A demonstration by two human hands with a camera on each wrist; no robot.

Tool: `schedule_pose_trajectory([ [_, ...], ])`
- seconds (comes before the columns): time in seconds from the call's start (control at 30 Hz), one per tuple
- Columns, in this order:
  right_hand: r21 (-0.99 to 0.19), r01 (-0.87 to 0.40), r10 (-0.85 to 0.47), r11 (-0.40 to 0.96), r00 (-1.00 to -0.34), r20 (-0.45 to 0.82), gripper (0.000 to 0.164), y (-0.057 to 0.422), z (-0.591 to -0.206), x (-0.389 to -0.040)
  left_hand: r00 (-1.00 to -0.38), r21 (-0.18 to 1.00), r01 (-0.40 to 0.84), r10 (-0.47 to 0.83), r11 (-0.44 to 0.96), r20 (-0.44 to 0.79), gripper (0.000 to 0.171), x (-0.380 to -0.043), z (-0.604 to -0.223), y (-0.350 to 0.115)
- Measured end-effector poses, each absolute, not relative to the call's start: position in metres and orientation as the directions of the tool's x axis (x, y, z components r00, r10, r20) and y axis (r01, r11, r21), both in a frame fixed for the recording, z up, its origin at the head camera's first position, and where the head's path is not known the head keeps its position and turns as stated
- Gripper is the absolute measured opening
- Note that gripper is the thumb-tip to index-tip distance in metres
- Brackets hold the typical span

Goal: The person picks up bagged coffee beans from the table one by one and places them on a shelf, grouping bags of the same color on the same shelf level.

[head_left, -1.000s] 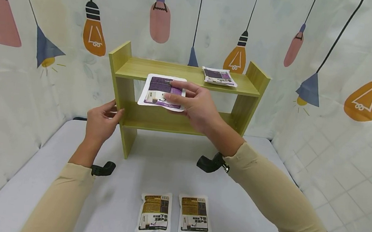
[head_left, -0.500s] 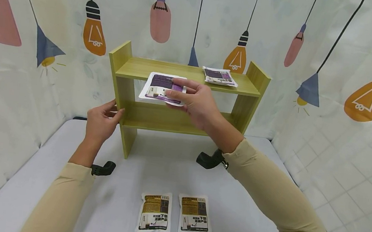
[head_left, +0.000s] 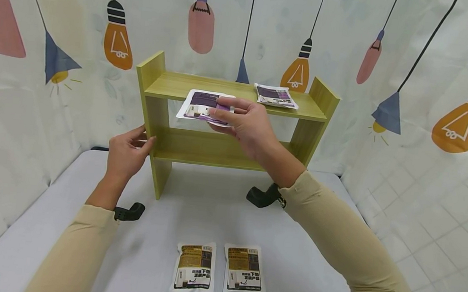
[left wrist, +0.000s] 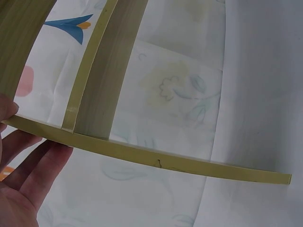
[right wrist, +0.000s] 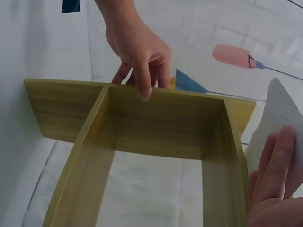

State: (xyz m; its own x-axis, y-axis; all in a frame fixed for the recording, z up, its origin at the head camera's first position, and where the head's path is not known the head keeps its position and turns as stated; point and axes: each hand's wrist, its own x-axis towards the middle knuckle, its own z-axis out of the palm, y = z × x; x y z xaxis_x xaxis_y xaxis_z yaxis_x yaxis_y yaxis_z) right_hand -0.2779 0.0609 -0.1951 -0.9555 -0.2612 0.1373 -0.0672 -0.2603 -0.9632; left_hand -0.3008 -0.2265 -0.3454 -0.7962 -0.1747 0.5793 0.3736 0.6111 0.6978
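Observation:
A white pouch with a purple label (head_left: 197, 102) is pinched between the thumb and fingers of my right hand (head_left: 252, 131), held in front of the upper board of a wooden shelf (head_left: 212, 152). Its plain white back (right wrist: 279, 111) shows in the right wrist view. My left hand (head_left: 127, 154) grips the shelf's left side panel, thumb on one side and fingers on the other; the left wrist view shows these fingers (left wrist: 49, 163) against the panel's edge. Similar purple-labelled pouches (head_left: 276, 96) lie stacked at the right of the top board.
Two white pouches with brown-and-black labels, a left one (head_left: 194, 270) and a right one (head_left: 245, 273), lie side by side on the white table (head_left: 153, 261) near its front. Behind the shelf hangs a white cloth wall (head_left: 158, 14) printed with lamps.
My right hand has lifted slightly, and the pouch has tipped flatter, its front edge rising toward the top board. The left hand stays on the side panel.

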Motion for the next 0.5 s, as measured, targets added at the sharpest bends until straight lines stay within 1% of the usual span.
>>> schedule_pose_trajectory([
  [0.2,-0.962,-0.047,-0.275,-0.267,-0.954,0.123,0.040,0.0620,-0.1927,-0.2788,-0.794,0.694,0.378,-0.172,0.612,0.584,0.048,-0.3008,-0.3454,-0.2265],
  [0.5,-0.967,-0.021,-0.318,-0.256,-0.942,0.105,0.051,0.0642,-0.1896,-0.2795,-0.787,0.689,0.384,-0.172,0.615,0.592,0.047,-0.3009,-0.3452,-0.2262],
])
